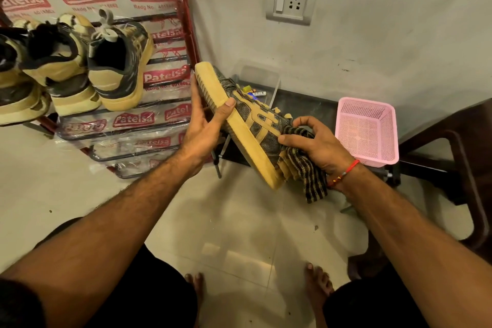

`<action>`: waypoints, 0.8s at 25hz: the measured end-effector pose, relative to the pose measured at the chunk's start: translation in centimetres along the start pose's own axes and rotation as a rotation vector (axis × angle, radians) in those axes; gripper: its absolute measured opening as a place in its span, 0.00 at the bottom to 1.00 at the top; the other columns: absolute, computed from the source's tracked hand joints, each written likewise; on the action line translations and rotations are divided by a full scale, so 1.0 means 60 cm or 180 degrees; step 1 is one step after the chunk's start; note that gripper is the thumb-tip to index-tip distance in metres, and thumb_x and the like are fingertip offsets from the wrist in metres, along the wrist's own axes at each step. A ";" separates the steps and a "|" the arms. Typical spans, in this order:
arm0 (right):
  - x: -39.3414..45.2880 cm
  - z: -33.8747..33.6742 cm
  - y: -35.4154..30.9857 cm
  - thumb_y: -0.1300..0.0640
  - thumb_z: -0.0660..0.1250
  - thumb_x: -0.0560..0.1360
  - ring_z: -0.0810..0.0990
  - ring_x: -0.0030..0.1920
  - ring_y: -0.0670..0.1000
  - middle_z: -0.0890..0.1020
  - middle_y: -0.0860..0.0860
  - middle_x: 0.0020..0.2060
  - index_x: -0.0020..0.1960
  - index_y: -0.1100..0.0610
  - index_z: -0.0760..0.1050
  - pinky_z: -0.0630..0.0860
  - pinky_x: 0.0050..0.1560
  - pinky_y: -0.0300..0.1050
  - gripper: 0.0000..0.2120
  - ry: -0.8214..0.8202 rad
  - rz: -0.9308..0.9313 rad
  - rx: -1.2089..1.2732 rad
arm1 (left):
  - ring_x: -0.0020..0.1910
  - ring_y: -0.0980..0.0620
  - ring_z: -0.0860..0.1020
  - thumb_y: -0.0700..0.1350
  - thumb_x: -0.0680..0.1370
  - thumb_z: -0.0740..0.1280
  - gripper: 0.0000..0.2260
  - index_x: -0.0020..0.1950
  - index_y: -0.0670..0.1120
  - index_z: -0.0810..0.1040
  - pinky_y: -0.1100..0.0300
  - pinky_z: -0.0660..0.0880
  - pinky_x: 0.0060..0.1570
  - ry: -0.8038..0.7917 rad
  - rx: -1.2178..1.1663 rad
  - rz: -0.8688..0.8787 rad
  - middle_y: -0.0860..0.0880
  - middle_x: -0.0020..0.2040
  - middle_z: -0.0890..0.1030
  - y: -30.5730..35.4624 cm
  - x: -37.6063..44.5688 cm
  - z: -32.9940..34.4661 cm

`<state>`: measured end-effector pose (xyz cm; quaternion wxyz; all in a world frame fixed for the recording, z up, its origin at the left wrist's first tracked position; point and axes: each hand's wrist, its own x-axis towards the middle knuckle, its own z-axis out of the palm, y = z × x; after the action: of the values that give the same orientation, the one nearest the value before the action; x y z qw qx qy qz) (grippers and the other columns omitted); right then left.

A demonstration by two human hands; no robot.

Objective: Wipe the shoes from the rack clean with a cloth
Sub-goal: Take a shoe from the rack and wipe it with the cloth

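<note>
Head view looks down on a seated person's two bare forearms stretched over a pale tiled floor. Between the hands a dark sneaker with tan stripes and a thick yellow sole is held in the air, tilted, toe up and to the left, heel down toward the right. The left hand grips the front of the sole, thumb curled over its edge and the palm under it. The right hand pinches a dark checked cloth against the shoe's side near the heel, fingers curled round the bunched fabric; a loose end of the cloth hangs below the wrist, which wears a red thread.

To the left stands a red metal shoe rack still wrapped in printed plastic, with three more sneakers on its upper shelf, heels toward the camera. A pink perforated basket sits at the right beside a dark chair, and a wall socket is set in the wall above.
</note>
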<state>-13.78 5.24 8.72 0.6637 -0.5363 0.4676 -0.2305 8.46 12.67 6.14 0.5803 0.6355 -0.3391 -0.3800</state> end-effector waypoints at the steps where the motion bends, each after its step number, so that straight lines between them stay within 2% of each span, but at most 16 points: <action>1: 0.001 -0.005 -0.002 0.57 0.75 0.73 0.85 0.45 0.53 0.82 0.54 0.50 0.58 0.54 0.71 0.84 0.44 0.46 0.18 -0.0035 -0.0158 -0.0512 | 0.70 0.43 0.76 0.68 0.70 0.73 0.44 0.74 0.77 0.45 0.32 0.76 0.61 0.0122 0.0044 0.0149 0.43 0.77 0.68 0.003 0.001 -0.001; 3: 0.001 -0.015 -0.008 0.49 0.73 0.74 0.82 0.49 0.45 0.81 0.46 0.49 0.58 0.52 0.72 0.79 0.46 0.35 0.17 0.0322 -0.0833 -0.1712 | 0.68 0.46 0.78 0.67 0.74 0.69 0.41 0.76 0.74 0.43 0.35 0.78 0.60 0.0215 0.0201 0.0316 0.44 0.77 0.68 0.009 0.002 -0.003; 4: -0.001 -0.017 -0.013 0.46 0.73 0.74 0.80 0.50 0.43 0.80 0.45 0.50 0.58 0.51 0.72 0.78 0.49 0.34 0.18 0.0550 -0.1196 -0.1923 | 0.67 0.46 0.78 0.66 0.76 0.67 0.39 0.78 0.72 0.43 0.37 0.79 0.59 0.0159 0.0338 0.0351 0.44 0.77 0.68 0.009 0.000 -0.004; 5: -0.004 -0.015 -0.017 0.45 0.72 0.75 0.79 0.54 0.44 0.79 0.47 0.53 0.60 0.51 0.73 0.77 0.55 0.37 0.18 0.0610 -0.1449 -0.1809 | 0.67 0.47 0.77 0.64 0.79 0.64 0.37 0.79 0.70 0.43 0.38 0.79 0.60 0.0037 0.0520 0.0369 0.45 0.79 0.66 0.008 -0.004 0.000; 7: -0.015 0.003 -0.020 0.50 0.72 0.76 0.76 0.62 0.47 0.75 0.51 0.62 0.67 0.48 0.71 0.74 0.65 0.41 0.21 0.0325 -0.1752 -0.1536 | 0.67 0.52 0.74 0.62 0.82 0.61 0.33 0.81 0.66 0.45 0.44 0.79 0.62 -0.0318 0.0820 0.0397 0.50 0.80 0.63 0.006 -0.019 0.014; 9: -0.019 0.029 -0.013 0.55 0.72 0.77 0.73 0.66 0.46 0.72 0.51 0.67 0.73 0.49 0.66 0.70 0.67 0.39 0.27 0.0127 -0.2065 -0.1817 | 0.62 0.61 0.75 0.59 0.84 0.58 0.30 0.82 0.65 0.47 0.54 0.79 0.61 -0.0566 0.0854 0.0401 0.58 0.75 0.65 0.004 -0.033 0.033; 11: -0.013 0.049 -0.004 0.56 0.70 0.78 0.74 0.66 0.46 0.74 0.51 0.68 0.75 0.51 0.65 0.72 0.67 0.39 0.28 0.0271 -0.2350 -0.2044 | 0.57 0.67 0.75 0.56 0.85 0.56 0.27 0.82 0.64 0.49 0.61 0.79 0.56 -0.0491 0.0710 0.0295 0.61 0.69 0.67 0.004 -0.038 0.046; 13: -0.007 0.058 0.008 0.56 0.67 0.79 0.76 0.64 0.49 0.76 0.52 0.65 0.74 0.53 0.68 0.75 0.66 0.45 0.24 0.0362 -0.2506 -0.2278 | 0.53 0.70 0.75 0.56 0.86 0.55 0.25 0.82 0.63 0.51 0.65 0.78 0.53 -0.0233 0.0619 0.0245 0.63 0.64 0.69 0.006 -0.036 0.049; 17: -0.016 0.072 0.016 0.54 0.66 0.77 0.79 0.52 0.54 0.78 0.55 0.54 0.67 0.56 0.75 0.79 0.53 0.51 0.19 0.0227 -0.2463 -0.2947 | 0.56 0.65 0.76 0.61 0.84 0.57 0.24 0.80 0.66 0.57 0.54 0.78 0.62 0.0038 0.0417 0.0032 0.65 0.58 0.74 0.002 -0.032 0.045; 20: -0.035 0.085 0.013 0.49 0.67 0.76 0.78 0.49 0.54 0.78 0.53 0.52 0.63 0.53 0.77 0.80 0.48 0.54 0.17 -0.0101 -0.2378 -0.3581 | 0.55 0.61 0.79 0.61 0.84 0.57 0.23 0.80 0.66 0.58 0.52 0.80 0.59 0.0210 0.0315 -0.0150 0.57 0.64 0.78 0.010 -0.028 0.039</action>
<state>-10.46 9.68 8.72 0.1659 -0.9293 0.2897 -0.1580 5.59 12.95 6.81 0.5499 0.6835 -0.3231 -0.3551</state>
